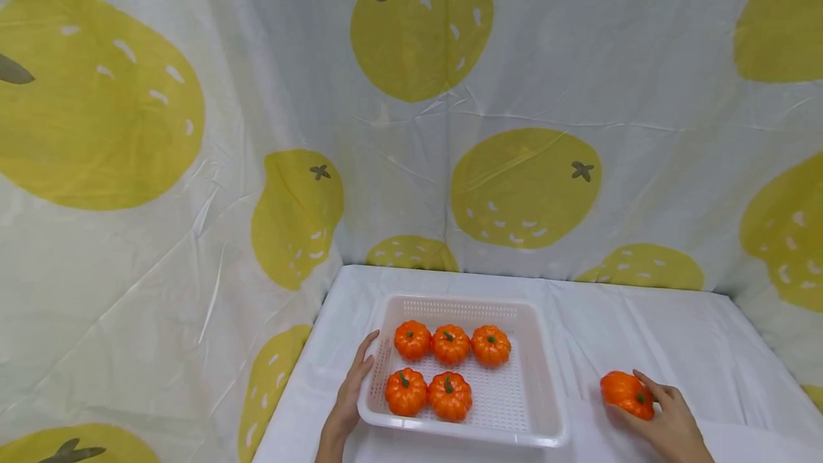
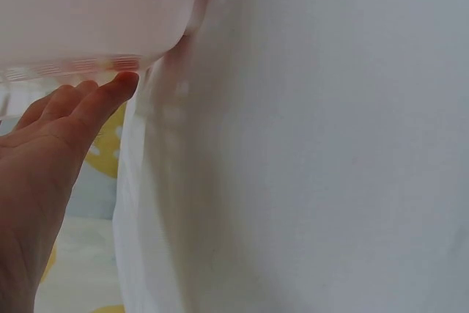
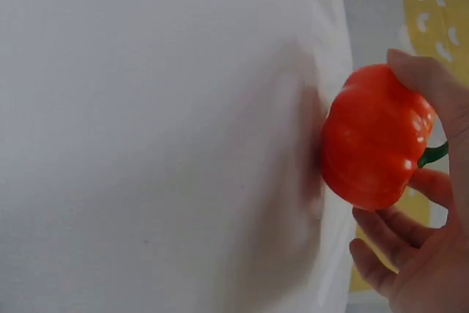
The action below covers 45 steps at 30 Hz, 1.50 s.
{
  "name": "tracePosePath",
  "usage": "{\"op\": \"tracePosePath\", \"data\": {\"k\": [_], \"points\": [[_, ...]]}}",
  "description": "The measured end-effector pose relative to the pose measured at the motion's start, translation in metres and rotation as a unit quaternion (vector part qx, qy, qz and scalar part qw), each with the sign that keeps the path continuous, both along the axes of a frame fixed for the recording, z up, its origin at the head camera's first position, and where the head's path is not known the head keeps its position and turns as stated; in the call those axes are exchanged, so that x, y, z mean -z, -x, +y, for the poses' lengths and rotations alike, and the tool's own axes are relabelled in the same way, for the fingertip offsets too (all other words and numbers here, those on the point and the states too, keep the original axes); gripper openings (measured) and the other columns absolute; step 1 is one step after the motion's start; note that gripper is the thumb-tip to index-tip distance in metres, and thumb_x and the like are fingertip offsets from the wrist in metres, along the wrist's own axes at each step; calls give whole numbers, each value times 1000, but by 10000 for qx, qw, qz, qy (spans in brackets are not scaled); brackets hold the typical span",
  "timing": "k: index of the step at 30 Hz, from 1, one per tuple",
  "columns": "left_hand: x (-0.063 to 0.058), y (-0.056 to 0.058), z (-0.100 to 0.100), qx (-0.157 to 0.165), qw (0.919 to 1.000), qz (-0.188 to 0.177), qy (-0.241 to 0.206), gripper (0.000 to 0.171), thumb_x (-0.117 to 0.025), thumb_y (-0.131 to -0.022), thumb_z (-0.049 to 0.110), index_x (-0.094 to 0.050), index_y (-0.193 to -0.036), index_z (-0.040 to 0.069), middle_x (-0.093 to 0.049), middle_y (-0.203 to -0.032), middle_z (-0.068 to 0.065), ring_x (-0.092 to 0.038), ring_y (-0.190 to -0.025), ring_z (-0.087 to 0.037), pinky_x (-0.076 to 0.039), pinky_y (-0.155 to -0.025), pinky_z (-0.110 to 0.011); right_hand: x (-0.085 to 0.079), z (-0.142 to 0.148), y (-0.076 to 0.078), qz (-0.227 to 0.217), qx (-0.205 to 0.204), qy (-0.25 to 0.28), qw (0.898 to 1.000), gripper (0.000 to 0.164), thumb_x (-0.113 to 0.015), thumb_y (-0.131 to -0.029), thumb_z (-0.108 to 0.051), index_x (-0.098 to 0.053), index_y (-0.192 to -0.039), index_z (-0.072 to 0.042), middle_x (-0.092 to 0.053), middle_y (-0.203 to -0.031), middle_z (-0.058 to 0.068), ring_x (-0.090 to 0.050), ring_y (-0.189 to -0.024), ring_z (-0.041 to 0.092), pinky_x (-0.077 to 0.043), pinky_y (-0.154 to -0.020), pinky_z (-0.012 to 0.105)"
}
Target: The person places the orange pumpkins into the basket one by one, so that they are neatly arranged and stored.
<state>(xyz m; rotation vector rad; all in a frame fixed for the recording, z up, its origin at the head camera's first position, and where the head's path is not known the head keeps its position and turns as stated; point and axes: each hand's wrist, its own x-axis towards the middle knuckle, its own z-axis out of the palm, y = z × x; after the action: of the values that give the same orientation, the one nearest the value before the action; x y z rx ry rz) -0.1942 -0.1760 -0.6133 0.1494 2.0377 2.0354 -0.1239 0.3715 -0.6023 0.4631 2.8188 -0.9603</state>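
Observation:
A white plastic basket (image 1: 540,377) with slotted walls holds several small orange pumpkins, three in a back row and two in front, such as the front-left pumpkin (image 1: 406,393). Against the outside of its left wall lies my left hand (image 1: 348,395), fingers fairly straight; the left wrist view shows the fingertips (image 2: 126,78) at the basket wall (image 2: 95,20). Off to the right of the basket, my right hand (image 1: 669,420) holds another orange pumpkin (image 1: 625,393) between thumb and fingers. Its green stem (image 3: 434,154) points toward the palm in the right wrist view.
A white cloth (image 1: 579,320) covers the table under the basket. Behind and to the left hang pale curtains (image 1: 398,163) printed with large yellow fruit. The table's back edge meets the rear curtain.

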Motion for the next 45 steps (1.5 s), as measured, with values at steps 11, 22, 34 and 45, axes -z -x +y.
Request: {"op": "tracePosePath", "data": {"k": [11, 22, 34, 45], "points": [[1, 1, -1, 50, 10000, -16, -50, 58, -32, -109, 51, -20, -164, 38, -6, -176, -6, -16, -158, -42, -27, -123, -64, 12, -6, 0, -168, 136, 543, 9983, 125, -78, -84, -61, -7, -160, 8, -24, -151, 42, -36, -132, 56, -33, -111, 75], [1, 0, -3, 29, 10000, 40, -6, 58, -32, -109, 52, -20, -164, 37, -8, -176, -7, -17, -158, -43, -28, -122, -64, 14, 2, -10, -381, 311, 690, 9964, 128, -73, -83, -70, -8, -162, 6, -23, -156, 40, -34, -136, 57, -34, -113, 71], [3, 0, -1, 169, 9994, 93, -272, 57, -30, -111, 48, -19, -165, 35, -4, -176, -6, -12, -160, -42, -19, -124, -67, -4, -10, 11, -70, -224, 476, 9986, 112, -72, -88, -64, -20, -160, 6, -29, -157, 39, -46, -129, 54, -52, -99, 60], [2, -1, -2, 126, 9996, 62, -227, 55, -30, -110, 48, -21, -164, 37, -8, -176, -4, -18, -159, -41, -28, -123, -62, -57, -35, 51, 1351, -671, 791, 9854, 93, -76, -92, -48, -33, -160, -1, -44, -153, 34, -53, -124, 49, -49, -73, 10]]}}
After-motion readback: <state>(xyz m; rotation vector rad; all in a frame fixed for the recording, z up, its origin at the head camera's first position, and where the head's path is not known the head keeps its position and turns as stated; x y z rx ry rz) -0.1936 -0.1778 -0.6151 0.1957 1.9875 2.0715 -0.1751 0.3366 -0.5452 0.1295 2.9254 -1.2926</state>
